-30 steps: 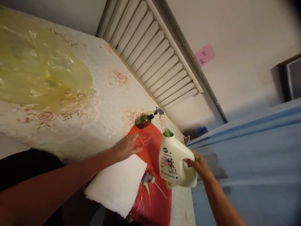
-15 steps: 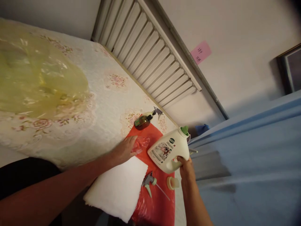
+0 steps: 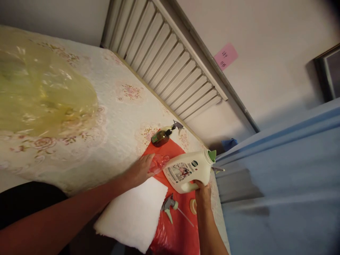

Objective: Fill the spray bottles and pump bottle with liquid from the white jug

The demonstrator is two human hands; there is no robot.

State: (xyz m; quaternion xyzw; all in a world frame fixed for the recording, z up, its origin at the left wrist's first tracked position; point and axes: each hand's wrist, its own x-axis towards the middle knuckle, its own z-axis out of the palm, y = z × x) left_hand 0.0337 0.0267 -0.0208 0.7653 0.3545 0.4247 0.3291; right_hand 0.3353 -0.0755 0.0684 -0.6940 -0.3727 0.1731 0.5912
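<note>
My right hand is closed round the handle of a large cream detergent jug. The jug leans to the right, its uncapped mouth with a green spout insert facing up and right. My left hand grips a clear plastic bottle that has no top on it. Just left of the jug's base lies that bottle's open neck. Below the jug, a grey and pale-green trigger sprayer with a thin tube lies on a red plastic bag. A cream cap is partly hidden by my right wrist.
A dark pump bottle stands at the bag's far end, with another grey spray trigger behind it. A white folded cloth lies nearer me. A yellow plastic bag covers the table's left side. A radiator and blue curtain border the table.
The jug has tipped further to the right, its mouth lower than before. My right hand has shifted left and now covers part of the cap. My left hand keeps its place.
</note>
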